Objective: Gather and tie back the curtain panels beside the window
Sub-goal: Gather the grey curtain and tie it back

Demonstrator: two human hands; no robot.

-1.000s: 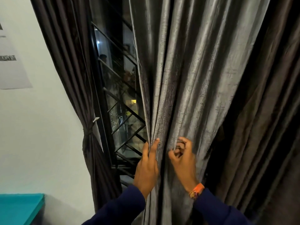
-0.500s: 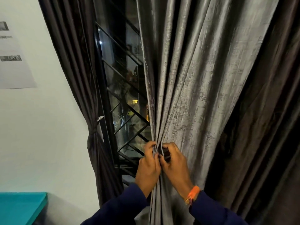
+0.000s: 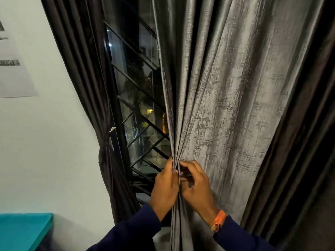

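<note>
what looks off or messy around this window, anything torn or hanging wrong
Nothing looks torn or spilled. The grey curtain hangs loose, with its folds pinched between the left hand and right hand, while the dark curtain by the wall is already tied back.

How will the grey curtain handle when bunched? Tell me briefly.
Probably floppy: the grey curtain hangs in soft folds that converge where the left hand and right hand pinch it. Its sheen suggests it may slip. Likely to spread again if released.
</note>
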